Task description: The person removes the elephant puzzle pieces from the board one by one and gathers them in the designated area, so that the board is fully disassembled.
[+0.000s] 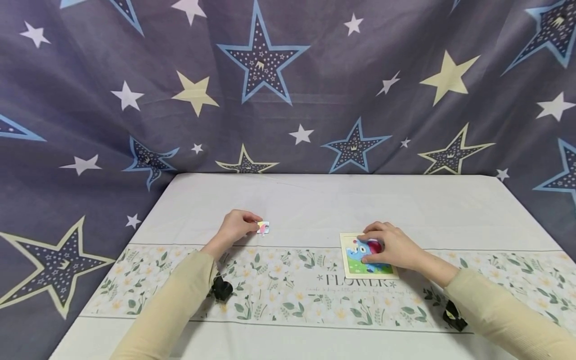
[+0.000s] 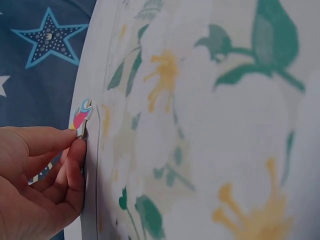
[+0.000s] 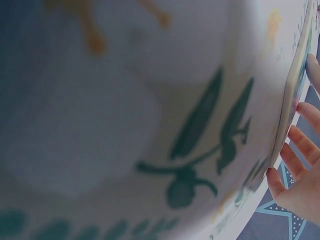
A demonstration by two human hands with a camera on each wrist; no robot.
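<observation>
Between thumb and fingertip, my left hand (image 1: pixel 237 226) pinches a small jigsaw puzzle piece (image 1: pixel 263 228) over the white part of the cloth. Pink and light blue show on the piece (image 2: pixel 83 116) in the left wrist view. My right hand (image 1: pixel 394 245) lies over a cream-bordered puzzle board (image 1: pixel 351 269) with a blue elephant on green grass. Its thumb and fingers are spread across the picture and hide part of the elephant. In the right wrist view, the fingertips of the right hand (image 3: pixel 302 150) touch the edge and face of the tilted-looking board (image 3: pixel 288 100).
A white tablecloth (image 1: pixel 297 200) covers the table, with a printed floral band (image 1: pixel 279 285) across it and the word FLOWER beside the board. Behind the table hangs a dark curtain (image 1: pixel 288 120) with stars. Black wrist cameras (image 1: pixel 222 288) sit under both forearms.
</observation>
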